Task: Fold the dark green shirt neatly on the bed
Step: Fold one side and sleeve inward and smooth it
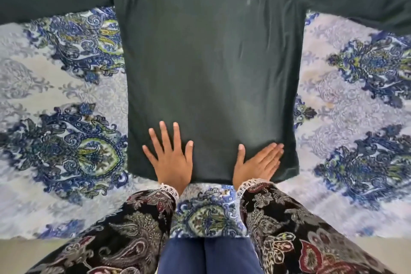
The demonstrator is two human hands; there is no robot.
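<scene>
The dark green shirt (211, 62) lies spread flat on the bed, hem towards me, with both long sleeves stretched out to the left and right near the top of the view. My left hand (170, 155) rests palm down on the hem area, fingers spread. My right hand (255, 163) lies flat on the hem to its right, fingers together and pointing right. Neither hand grips the fabric.
The bed (66, 95) is covered by a white sheet with blue and green paisley motifs. Its near edge runs along the bottom, with my patterned sleeves (278, 218) and blue trousers (206, 256) in front of it.
</scene>
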